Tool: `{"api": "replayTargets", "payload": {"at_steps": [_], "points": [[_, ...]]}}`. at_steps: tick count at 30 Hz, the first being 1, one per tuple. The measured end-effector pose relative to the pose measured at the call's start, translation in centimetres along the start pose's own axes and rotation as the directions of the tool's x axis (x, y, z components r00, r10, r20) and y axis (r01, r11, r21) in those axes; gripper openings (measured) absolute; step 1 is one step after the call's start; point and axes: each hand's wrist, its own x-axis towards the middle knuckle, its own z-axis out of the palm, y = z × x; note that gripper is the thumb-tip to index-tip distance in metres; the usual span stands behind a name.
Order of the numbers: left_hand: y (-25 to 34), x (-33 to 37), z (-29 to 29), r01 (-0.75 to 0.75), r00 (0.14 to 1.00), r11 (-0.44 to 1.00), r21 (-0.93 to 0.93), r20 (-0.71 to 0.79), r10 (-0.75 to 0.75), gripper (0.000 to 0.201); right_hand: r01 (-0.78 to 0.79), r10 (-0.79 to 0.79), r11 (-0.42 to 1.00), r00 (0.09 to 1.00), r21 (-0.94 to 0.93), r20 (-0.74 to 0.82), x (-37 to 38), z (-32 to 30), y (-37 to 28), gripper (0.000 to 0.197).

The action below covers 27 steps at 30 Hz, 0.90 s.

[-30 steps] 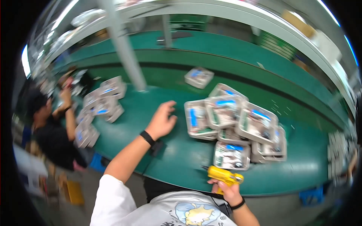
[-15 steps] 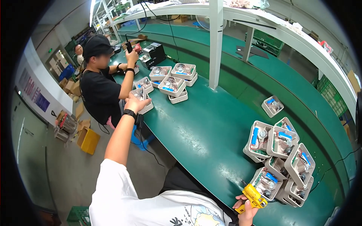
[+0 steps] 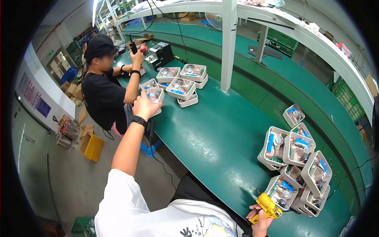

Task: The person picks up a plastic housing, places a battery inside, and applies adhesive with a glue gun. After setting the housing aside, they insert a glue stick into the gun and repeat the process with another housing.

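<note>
At the far left, my left hand [image 3: 146, 106] reaches out with its fingers closed on the rim of a light grey open plastic housing [image 3: 155, 96]. Wires show inside this housing, above another one. My right hand [image 3: 258, 222], low at the right, is wrapped round the handle of a yellow glue gun [image 3: 269, 205], whose dark nozzle points up and left. Just beyond the gun lies a grey housing [image 3: 281, 191] with a blue battery, a round part and wires. More such housings [image 3: 299, 148] are piled behind it.
A co-worker in black [image 3: 104, 89] holds a dark tool beside a black box-shaped device [image 3: 160, 55]. Several housings [image 3: 181, 87] are stacked near the far left. A white post [image 3: 229, 47] rises from the green table [image 3: 197, 134]. A lone housing [image 3: 294, 115] lies behind the right pile.
My left hand has moved slightly right, and the housing in it has turned and levelled. The lone housing sits closer to the right pile. My right hand keeps its hold on the glue gun.
</note>
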Motion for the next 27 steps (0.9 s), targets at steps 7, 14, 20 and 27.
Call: {"api": "replayTargets", "payload": {"at_steps": [7,14,20,27], "points": [[-1.1,-8.6,1.0,-0.285,0.957,0.954,0.088,-0.025,0.288,0.113,-0.002,0.001,0.999,1.000,0.039,0.026,-0.2,1.3,-1.3,0.040],[1.4,-12.4,0.6,-0.169,0.959,0.968,0.184,0.259,0.118,0.122,-0.067,0.065,0.997,0.997,0.036,0.050,-0.6,0.8,-1.3,0.047],[-0.2,-7.4,5.8,-0.237,0.971,0.944,0.231,0.030,0.237,0.112,-0.052,0.049,0.997,0.998,0.062,0.048,-0.6,1.2,-1.7,0.052],[-1.1,-6.0,7.2,-0.305,0.950,0.947,-0.102,-0.103,0.295,0.073,0.021,-0.021,1.000,1.000,0.017,0.008,-0.3,-0.3,0.6,0.034]]}}
